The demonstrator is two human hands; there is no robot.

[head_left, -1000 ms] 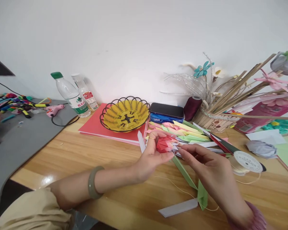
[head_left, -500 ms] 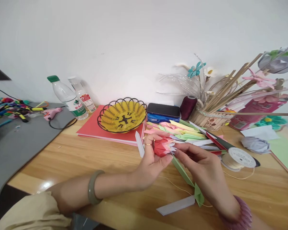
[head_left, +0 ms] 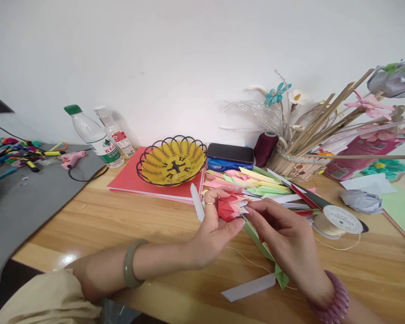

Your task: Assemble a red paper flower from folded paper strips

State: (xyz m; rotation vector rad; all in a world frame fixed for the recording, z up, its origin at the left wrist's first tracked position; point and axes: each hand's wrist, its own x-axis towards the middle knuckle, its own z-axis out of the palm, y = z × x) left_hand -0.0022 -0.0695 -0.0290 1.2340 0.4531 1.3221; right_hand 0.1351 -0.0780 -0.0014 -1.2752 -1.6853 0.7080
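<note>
Two hands meet over the middle of the wooden counter [head_left: 97, 220], closed around one small folded paper flower [head_left: 230, 206]. The flower is a tight bundle of pleated strips, red on its left part and pale pink toward the right, with white tips poking out at its right end; a green folded strip [head_left: 256, 233] runs down and to the right from under it, like a stem, ending in a bent leaf shape just above a loose white paper strip [head_left: 249, 288].

The left hand [head_left: 216, 227] comes in from the lower left, forearm lying low over the counter with a grey-green bangle [head_left: 131, 263] at the wrist. Its fingers curl over the top of the flower, a thin ring on one, while the thumb presses up from below, so the flower sits pinched in a nearly closed grip, held a little above the counter surface.

The right hand [head_left: 286, 234] reaches in from the lower right, a pink beaded bracelet [head_left: 337, 299] at its wrist. Its fingertips are drawn together on the white-tipped right end of the flower, palm turned down and knuckles raised.

Just behind the hands lies a pile of folded coloured paper strips [head_left: 256, 182], and to the right a spool of pale cord [head_left: 334, 221].
</note>
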